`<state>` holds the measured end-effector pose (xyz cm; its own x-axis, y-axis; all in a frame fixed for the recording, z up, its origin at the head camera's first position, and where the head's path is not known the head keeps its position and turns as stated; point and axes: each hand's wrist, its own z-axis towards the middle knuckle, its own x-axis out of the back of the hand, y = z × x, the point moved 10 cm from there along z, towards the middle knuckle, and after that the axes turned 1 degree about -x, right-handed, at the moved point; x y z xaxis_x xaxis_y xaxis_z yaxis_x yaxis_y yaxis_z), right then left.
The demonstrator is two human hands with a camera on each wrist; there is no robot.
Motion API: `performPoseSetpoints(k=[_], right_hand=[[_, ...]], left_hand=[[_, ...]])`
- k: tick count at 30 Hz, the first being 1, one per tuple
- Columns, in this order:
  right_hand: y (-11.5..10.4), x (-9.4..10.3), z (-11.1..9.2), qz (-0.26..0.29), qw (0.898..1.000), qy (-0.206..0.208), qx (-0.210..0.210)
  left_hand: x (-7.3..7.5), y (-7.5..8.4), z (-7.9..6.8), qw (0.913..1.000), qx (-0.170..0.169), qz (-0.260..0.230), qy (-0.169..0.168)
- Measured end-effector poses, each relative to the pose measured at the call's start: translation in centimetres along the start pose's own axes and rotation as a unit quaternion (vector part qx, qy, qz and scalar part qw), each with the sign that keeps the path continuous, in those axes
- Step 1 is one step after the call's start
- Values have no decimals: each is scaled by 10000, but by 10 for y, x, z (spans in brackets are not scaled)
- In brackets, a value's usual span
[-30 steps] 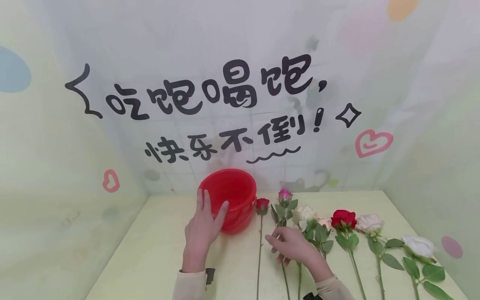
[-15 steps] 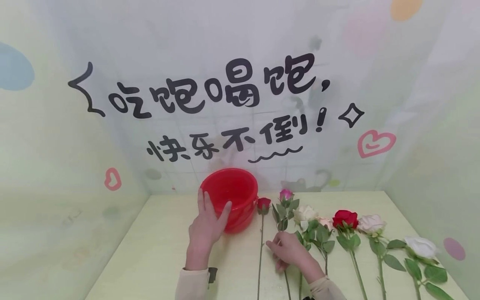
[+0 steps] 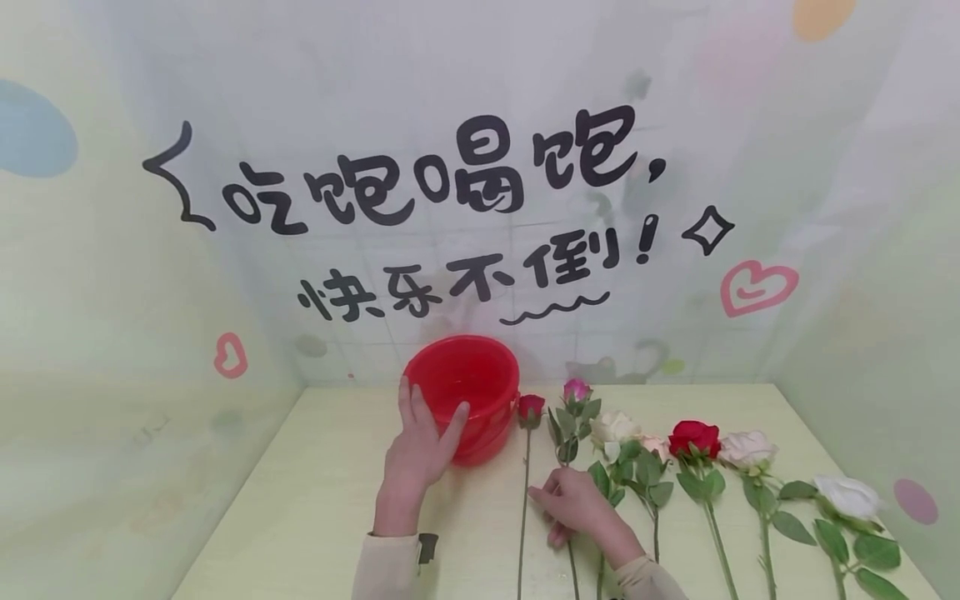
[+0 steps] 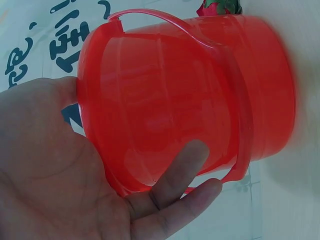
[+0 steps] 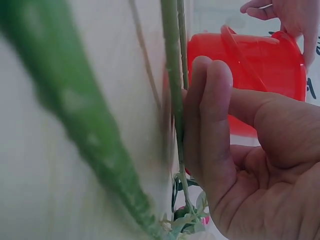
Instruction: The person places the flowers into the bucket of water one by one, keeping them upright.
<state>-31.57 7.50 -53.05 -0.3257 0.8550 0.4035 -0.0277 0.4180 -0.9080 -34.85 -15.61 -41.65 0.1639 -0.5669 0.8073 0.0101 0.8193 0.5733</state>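
A red plastic bucket (image 3: 487, 435) stands at the back of the table, its mouth tilted toward me in the head view. My left hand (image 3: 418, 457) rests on its near left rim, fingers and thumb spread and fairly straight. The left wrist view shows the bucket's handle (image 4: 240, 110) hanging down its side, with two fingertips (image 4: 192, 152) near it. My right hand (image 3: 581, 502) is at the stem of a magenta rose (image 3: 576, 389), its fingers bent round the stem. In the right wrist view the stem (image 5: 172, 65) passes behind the fingers, so the exact contact is partly hidden.
A small red rose (image 3: 531, 407) lies between bucket and right hand. To the right lie a cream rose (image 3: 617, 427), a large red rose (image 3: 694, 439), a pale pink rose (image 3: 748, 450) and a white rose (image 3: 847, 497). A printed wall sheet (image 3: 480, 67) stands behind.
My right hand has come down onto the magenta rose's stem and its fingers have drawn in. The left hand stays at the bucket. The whole head view has shifted slightly.
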Motion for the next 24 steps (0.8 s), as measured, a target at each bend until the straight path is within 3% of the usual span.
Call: performPoseSetpoints(k=[11,24], right_hand=[[-4,-10,3,8,10000,-59,-30],[-7,-11,5,-381,9993,32,20]], left_hand=[[0,-1,-1,10000,58,-4,34],[-2,-2,1,9999,60,38,76]])
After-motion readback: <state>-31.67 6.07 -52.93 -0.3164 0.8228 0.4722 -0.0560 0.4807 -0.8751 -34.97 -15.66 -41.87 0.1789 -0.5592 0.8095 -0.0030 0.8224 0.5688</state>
